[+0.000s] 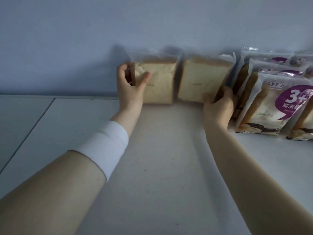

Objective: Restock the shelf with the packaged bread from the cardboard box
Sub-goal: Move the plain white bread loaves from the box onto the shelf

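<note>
Left hand [128, 85] and right hand [218, 104] each grip one pack of sliced bread standing at the back of the shelf [160, 158].

On the left bread pack [159, 82], the thumb lies across the front face and the fingers curl round its left edge. On the right bread pack [203, 78], the fingers clasp the lower right corner. Both clear-wrapped packs stand upright side by side, a narrow gap between them, close to the back wall [152, 22]. Purple-labelled bread packs [274, 106] stand in leaning rows just to their right. A white band [105, 148] circles the left forearm.
</note>
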